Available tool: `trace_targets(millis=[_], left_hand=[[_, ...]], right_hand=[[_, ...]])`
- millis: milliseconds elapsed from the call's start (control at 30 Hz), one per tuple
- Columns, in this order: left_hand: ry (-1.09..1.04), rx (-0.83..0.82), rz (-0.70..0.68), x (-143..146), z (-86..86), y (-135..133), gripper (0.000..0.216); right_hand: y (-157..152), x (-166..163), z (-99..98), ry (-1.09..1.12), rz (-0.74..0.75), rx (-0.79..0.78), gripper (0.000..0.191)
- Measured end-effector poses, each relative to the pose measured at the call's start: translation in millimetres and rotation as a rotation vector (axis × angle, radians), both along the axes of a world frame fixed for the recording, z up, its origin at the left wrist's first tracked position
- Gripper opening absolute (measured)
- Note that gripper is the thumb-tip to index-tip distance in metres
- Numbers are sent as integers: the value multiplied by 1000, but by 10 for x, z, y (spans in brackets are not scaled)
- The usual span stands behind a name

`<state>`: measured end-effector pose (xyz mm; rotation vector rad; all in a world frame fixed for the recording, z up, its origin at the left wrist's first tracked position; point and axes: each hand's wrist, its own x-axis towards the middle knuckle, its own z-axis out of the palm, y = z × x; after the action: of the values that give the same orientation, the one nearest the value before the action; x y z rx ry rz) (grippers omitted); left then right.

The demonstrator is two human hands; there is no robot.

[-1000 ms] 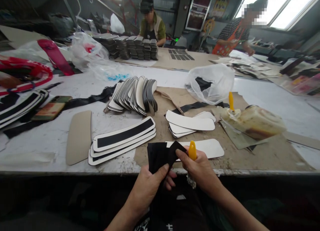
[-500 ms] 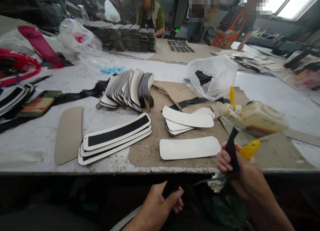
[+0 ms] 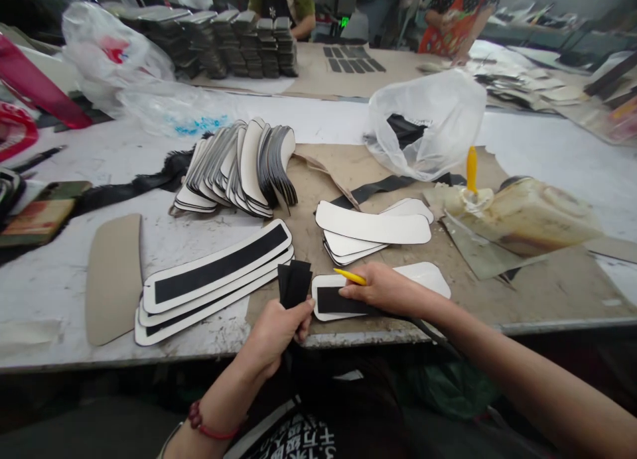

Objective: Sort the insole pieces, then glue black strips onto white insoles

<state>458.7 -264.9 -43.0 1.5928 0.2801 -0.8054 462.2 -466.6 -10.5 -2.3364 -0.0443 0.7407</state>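
My left hand (image 3: 279, 329) is closed around a bundle of black strips (image 3: 294, 281) at the table's front edge. To its right, my right hand (image 3: 385, 290) grips a yellow-handled tool (image 3: 350, 276), whose working end is hidden. That hand rests over a black strip (image 3: 329, 301) lying along a white curved panel (image 3: 428, 277). The strip's far end trails rightward under my forearm, off the table edge. Behind lies a small pile of white panels (image 3: 373, 223). Left of my hands are stacked panels (image 3: 149, 293) with black strips on their faces.
A fanned stack of panels (image 3: 253, 167) stands behind. A glue-smeared plastic jug (image 3: 542, 213) with another yellow handle (image 3: 472, 169) lies at right, near a clear plastic bag (image 3: 432, 124). A beige panel (image 3: 113, 280) lies at left. Two people work across the table.
My right hand has come left and down onto the white panel, where a black strip now lies. My left hand has risen to the table edge with its strips. The view has tilted down.
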Motion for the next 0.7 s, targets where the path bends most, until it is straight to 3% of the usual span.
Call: trace_targets(millis=[200, 400, 567, 700], left_hand=[[40, 34, -48, 54, -61, 7, 36], [33, 58, -55, 79, -24, -38, 33], [-25, 109, 2, 64, 3, -150, 42], [-45, 142, 34, 37, -23, -181, 40]], right_hand=[[-3, 77, -169, -20, 44, -90, 24], [44, 97, -121, -40, 93, -199, 22], [94, 94, -102, -57, 111, -249, 24], [-150, -80, -5, -26, 120, -297, 25]])
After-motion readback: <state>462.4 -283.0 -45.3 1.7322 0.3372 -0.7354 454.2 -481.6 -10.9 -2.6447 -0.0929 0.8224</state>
